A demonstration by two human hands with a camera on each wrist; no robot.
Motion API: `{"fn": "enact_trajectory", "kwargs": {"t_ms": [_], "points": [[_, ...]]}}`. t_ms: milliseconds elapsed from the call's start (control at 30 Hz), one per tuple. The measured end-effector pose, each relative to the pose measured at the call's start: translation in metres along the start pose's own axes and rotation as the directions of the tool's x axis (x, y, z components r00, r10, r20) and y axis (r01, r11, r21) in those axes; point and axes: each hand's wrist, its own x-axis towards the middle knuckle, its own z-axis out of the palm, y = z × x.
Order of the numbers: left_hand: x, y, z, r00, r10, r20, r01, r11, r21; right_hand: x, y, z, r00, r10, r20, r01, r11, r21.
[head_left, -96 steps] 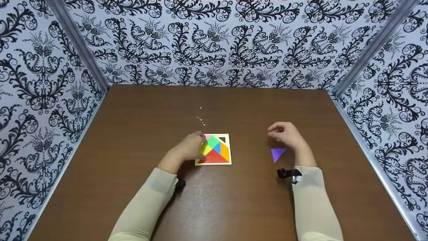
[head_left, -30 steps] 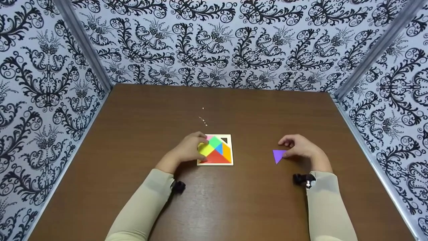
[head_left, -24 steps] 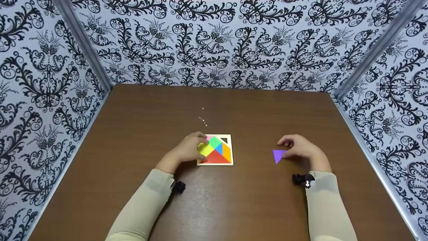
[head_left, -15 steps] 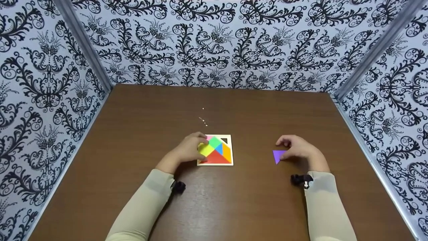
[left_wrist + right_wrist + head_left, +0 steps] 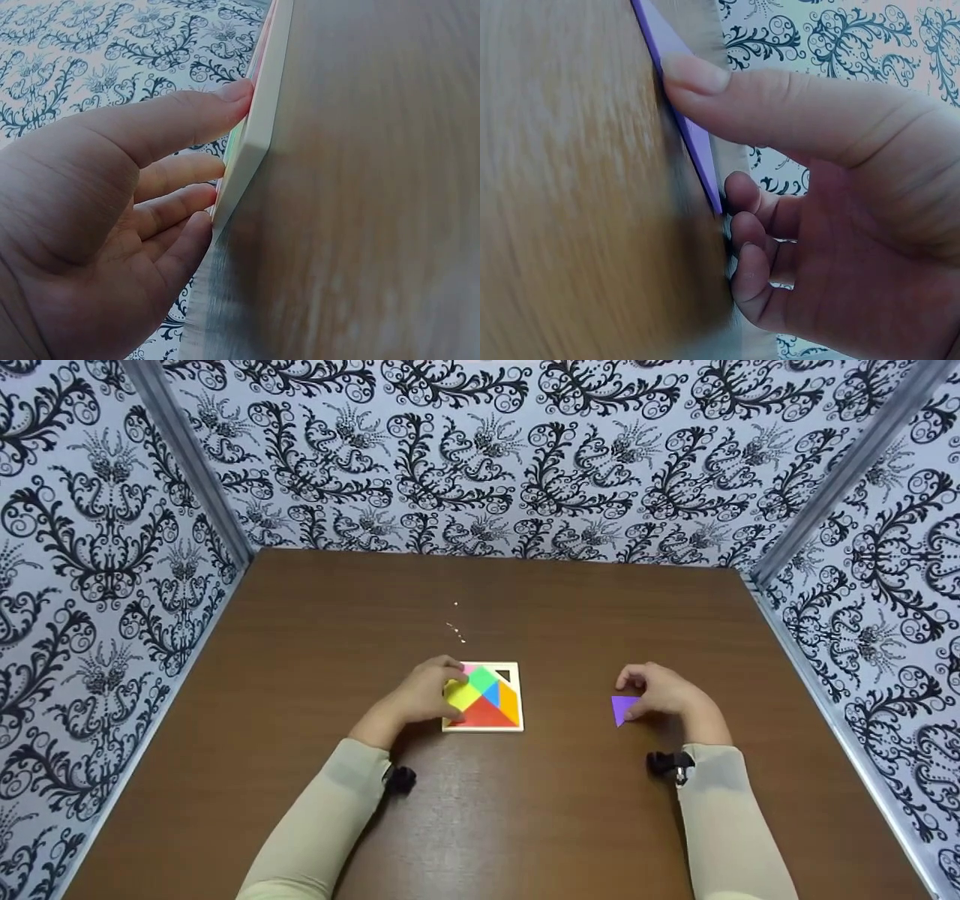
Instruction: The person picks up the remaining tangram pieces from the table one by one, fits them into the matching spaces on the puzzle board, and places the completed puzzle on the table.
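Note:
A square wooden tangram puzzle (image 5: 484, 727) lies on the table, filled with colored pieces around one dark triangular gap at its far right corner. My left hand (image 5: 420, 690) rests on its left side, thumb over the red piece (image 5: 484, 714). In the left wrist view the straight thumb (image 5: 187, 120) and fingertips touch the top of the board. To the right, a purple triangle piece (image 5: 621, 706) lies flat on the table. My right hand (image 5: 664, 694) has its thumb on this triangle; the right wrist view shows the thumb (image 5: 742, 97) extended across it, other fingers bent beyond its tip.
The brown wooden table (image 5: 480, 810) is bounded by patterned walls (image 5: 480, 457) at the back and both sides, with metal posts at the corners. Some small pale flecks (image 5: 456, 630) show on the tabletop behind the puzzle.
The right hand came down to the purple triangle, and its thumb has since slid slightly left over it. The triangle has hardly shifted. My left hand stays on the puzzle.

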Motion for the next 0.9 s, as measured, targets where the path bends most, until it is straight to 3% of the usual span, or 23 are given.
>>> {"fn": "enact_trajectory", "kwargs": {"t_ms": [567,900], "points": [[0.0008,-0.0008,0.0009,1.0,-0.003,-0.001,0.003,1.0,-0.009,-0.0003,-0.0039,-0.0002,1.0,0.007,-0.001,-0.007,1.0,0.029],[0.001,-0.0035,0.0015,0.999,0.031,-0.004,-0.031,0.999,0.005,0.0007,-0.0033,0.0014,1.0,-0.002,-0.027,0.003,1.0,0.031]]}}
